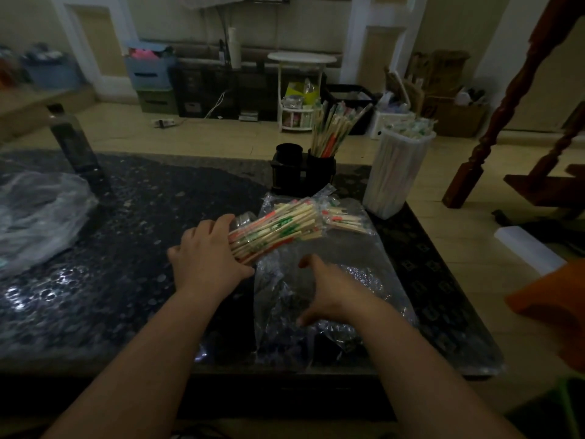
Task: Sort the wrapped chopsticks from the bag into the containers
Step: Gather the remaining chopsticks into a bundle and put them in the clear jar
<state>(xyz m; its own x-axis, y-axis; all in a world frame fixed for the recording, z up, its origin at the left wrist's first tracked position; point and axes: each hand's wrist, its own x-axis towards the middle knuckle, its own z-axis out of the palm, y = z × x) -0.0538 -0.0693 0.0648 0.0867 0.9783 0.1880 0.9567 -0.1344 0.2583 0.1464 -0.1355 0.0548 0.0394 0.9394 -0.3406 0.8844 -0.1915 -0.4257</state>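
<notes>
On the dim desk (pixel 95 280), the left hand (pixel 205 255) grips a chopstick bundle (pixel 275 229) at frame centre above the bag (pixel 354 251), the blurred right hand (pixel 332 293) seemingly spread open on it; next, lift them into the black holder (pixel 304 172) beyond.

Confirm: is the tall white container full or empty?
Full: the tall white container is packed with wrapped chopsticks, and their ends bulge above its rim.

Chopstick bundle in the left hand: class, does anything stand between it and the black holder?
Nothing solid shows. The left hand grips the bundle just in front of the black holder; only the crumpled edge of the clear bag lies between. Its right cup already holds other chopsticks.
</notes>
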